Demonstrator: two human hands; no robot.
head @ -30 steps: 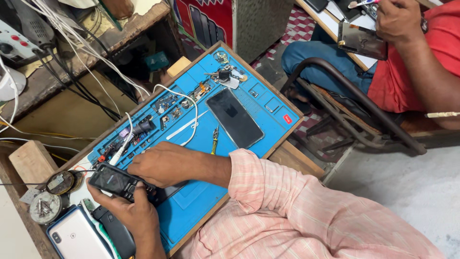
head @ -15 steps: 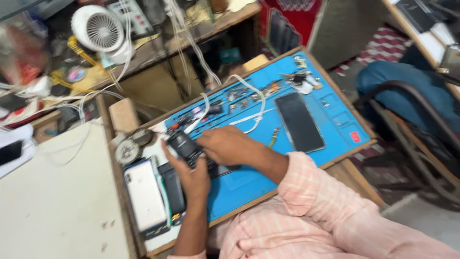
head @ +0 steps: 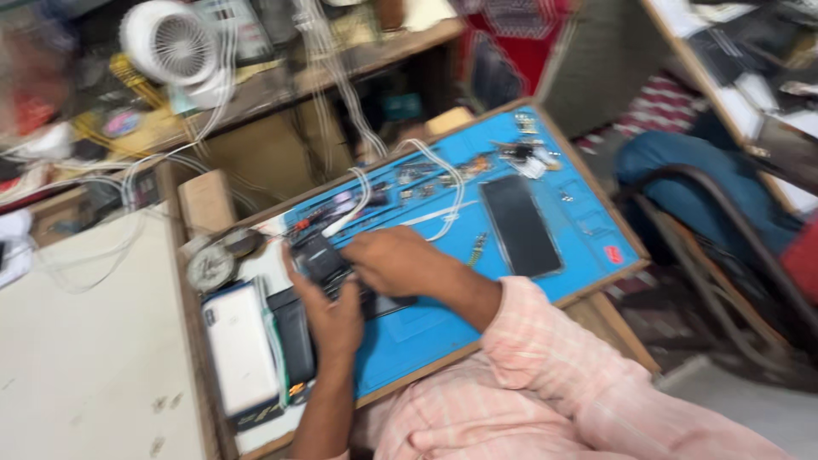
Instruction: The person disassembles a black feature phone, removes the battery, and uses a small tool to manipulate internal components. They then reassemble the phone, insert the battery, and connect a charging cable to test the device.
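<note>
My left hand (head: 334, 317) grips a small black phone-like device (head: 317, 258) over the left end of a blue work mat (head: 520, 281). My right hand (head: 400, 262), in a pink checked sleeve, rests on the same device from the right, fingers curled over it. A black smartphone (head: 520, 224) lies flat on the mat to the right of my hands. A white phone (head: 241, 349) and a dark phone (head: 294, 336) lie beside my left wrist. The picture is motion-blurred.
White cables (head: 443, 196) and small parts lie along the mat's far edge. A white fan (head: 175, 47) stands on a cluttered shelf behind. A round dial tool (head: 209, 266) sits left of the mat. Another person's blue-clad leg (head: 682, 183) and a metal chair frame are at the right.
The view has swung left, bringing the shelf and fan into sight and the seated person mostly out. My hands stay together on the small black device.
</note>
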